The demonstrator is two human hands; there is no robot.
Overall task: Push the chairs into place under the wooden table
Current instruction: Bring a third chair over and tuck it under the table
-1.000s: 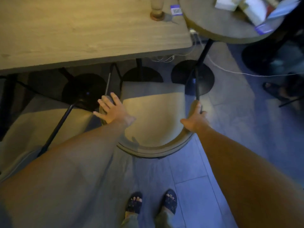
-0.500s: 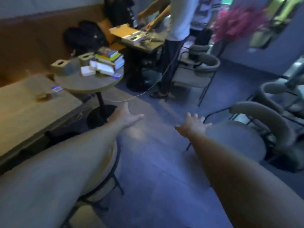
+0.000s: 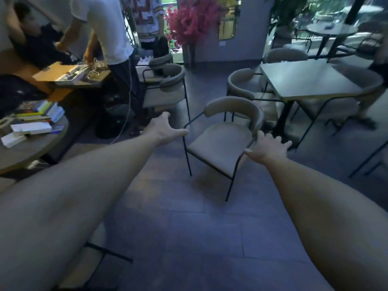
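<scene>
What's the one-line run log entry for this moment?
left hand open, empty | right hand open, empty | both reaching toward chair standing free in aisle | chair not gripped

No text, label, brand, number or sign can be read anywhere. The books and boxes [image 3: 34, 120] stacked on the round worktop [image 3: 31, 150] show only coloured covers, too blurred for lettering. Beyond that worktop, the patterned top [image 3: 147, 15] worn by a standing person bears red and white shapes, not legible letters.
</scene>
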